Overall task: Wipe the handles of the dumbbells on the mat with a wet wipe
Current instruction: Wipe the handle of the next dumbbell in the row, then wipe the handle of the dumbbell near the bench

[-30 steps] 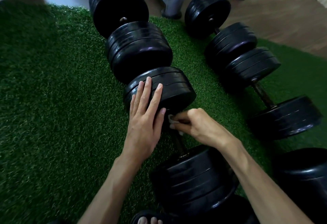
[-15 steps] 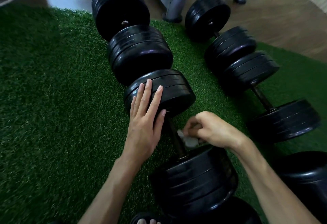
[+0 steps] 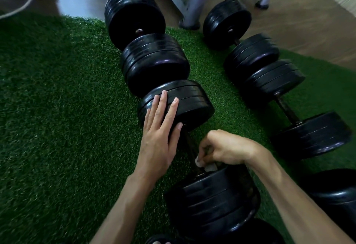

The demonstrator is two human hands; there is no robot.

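Several black dumbbells lie in two rows on the green turf mat (image 3: 57,128). My left hand (image 3: 160,134) rests flat, fingers spread, on the far weight (image 3: 188,103) of the nearest dumbbell. Its dark handle (image 3: 187,143) runs down toward the near weight (image 3: 213,201). My right hand (image 3: 225,149) is closed on a small white wet wipe (image 3: 205,165), pressed against the handle's lower end just above the near weight. The wipe is mostly hidden by my fingers.
Another dumbbell (image 3: 146,51) lies beyond the one I touch. Two more (image 3: 289,97) lie in the right row, one with a bare handle (image 3: 287,109). Grey metal rack legs (image 3: 194,3) stand on the wooden floor beyond the mat. A further black weight (image 3: 337,195) sits at the right edge.
My right hand has slid the wipe down the handle, from near the far weight to the near weight. My left hand has stayed on the far weight.
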